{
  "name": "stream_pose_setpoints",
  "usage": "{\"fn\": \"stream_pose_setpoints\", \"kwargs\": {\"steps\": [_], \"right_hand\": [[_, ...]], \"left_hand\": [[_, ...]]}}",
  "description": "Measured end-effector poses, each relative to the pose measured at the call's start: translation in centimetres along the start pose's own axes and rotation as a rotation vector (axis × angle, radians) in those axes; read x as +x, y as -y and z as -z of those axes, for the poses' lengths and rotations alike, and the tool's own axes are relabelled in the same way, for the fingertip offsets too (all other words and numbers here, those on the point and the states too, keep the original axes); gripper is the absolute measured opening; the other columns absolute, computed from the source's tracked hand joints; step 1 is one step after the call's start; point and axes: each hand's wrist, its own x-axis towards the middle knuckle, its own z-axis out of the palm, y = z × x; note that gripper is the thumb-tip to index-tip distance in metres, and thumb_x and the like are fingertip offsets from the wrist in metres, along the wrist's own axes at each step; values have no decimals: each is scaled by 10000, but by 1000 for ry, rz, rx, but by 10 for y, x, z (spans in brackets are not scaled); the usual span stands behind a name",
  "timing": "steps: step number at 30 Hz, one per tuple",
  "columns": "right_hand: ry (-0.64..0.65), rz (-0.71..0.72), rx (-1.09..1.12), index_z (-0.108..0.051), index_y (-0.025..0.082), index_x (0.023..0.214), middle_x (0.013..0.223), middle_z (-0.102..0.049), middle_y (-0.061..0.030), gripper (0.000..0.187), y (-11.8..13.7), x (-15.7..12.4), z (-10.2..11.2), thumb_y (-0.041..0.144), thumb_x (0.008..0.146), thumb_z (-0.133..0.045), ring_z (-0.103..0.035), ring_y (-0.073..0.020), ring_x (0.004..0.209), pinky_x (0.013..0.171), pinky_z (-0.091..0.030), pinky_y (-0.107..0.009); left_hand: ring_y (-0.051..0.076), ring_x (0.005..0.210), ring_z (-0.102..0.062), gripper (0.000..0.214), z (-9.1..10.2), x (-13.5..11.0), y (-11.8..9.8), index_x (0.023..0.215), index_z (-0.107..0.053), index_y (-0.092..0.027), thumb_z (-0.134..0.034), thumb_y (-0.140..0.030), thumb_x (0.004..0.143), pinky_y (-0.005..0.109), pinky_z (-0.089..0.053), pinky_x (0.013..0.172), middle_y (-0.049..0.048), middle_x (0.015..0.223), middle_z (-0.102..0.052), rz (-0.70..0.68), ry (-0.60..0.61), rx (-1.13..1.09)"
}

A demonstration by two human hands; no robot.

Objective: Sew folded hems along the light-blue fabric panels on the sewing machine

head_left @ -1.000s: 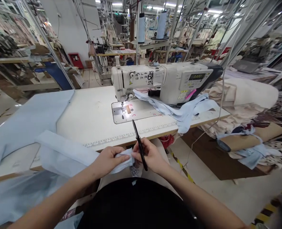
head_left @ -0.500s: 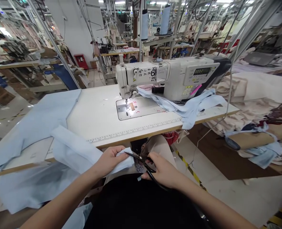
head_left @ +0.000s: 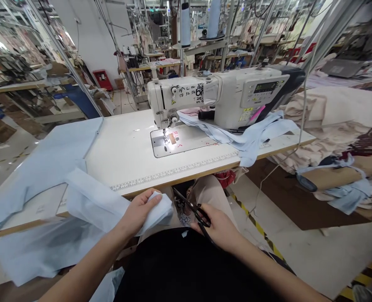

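While the left hand (head_left: 139, 212) pinches the folded end of a pale blue cloth (head_left: 94, 197) at the lower center of the frame, the right hand (head_left: 220, 226) grips black scissors (head_left: 193, 207), their tips just beside the cloth. A white sewing machine (head_left: 228, 100) stands on a white surface (head_left: 123, 144) at upper center, more blue fabric (head_left: 258, 136) lying along its base toward the frame's right.

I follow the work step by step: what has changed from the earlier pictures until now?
The right hand has let go of the light-blue cloth and moved right; the scissors it holds, their tips over the cloth's edge half a second ago, now show beside it. The left hand keeps its hold; the sewing machine stayed.
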Motion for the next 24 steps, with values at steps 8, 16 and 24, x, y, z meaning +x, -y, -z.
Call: {"fn": "stream_pose_setpoints", "kwargs": {"steps": [8, 16, 24], "right_hand": [[-62, 33, -147, -439, 204, 858, 932, -586, -80, 287, 2, -3, -14, 390, 781, -643, -573, -239, 833, 668, -421, -312], [-169, 83, -271, -444, 215, 814, 888, -586, -73, 328, 6, 6, -21, 448, 763, -668, -578, -247, 800, 623, -410, -307], [-134, 53, -248, -450, 211, 776, 821, -611, -66, 294, 1, 8, -27, 459, 819, -602, -600, -233, 738, 606, -391, -291]], "left_hand": [[114, 552, -511, 434, -2, 3, -2, 827, -554, -189, -723, -551, 657, 212, -414, 538, -33, 645, -582, 12, -114, -117], [130, 573, -551, 427, -5, 7, 0, 823, -563, -192, -736, -540, 645, 228, -437, 567, -27, 665, -622, 24, -135, -138], [130, 587, -537, 378, -4, 10, 11, 832, -573, -189, -705, -521, 709, 235, -425, 586, -29, 676, -605, 0, -126, -129]]}}
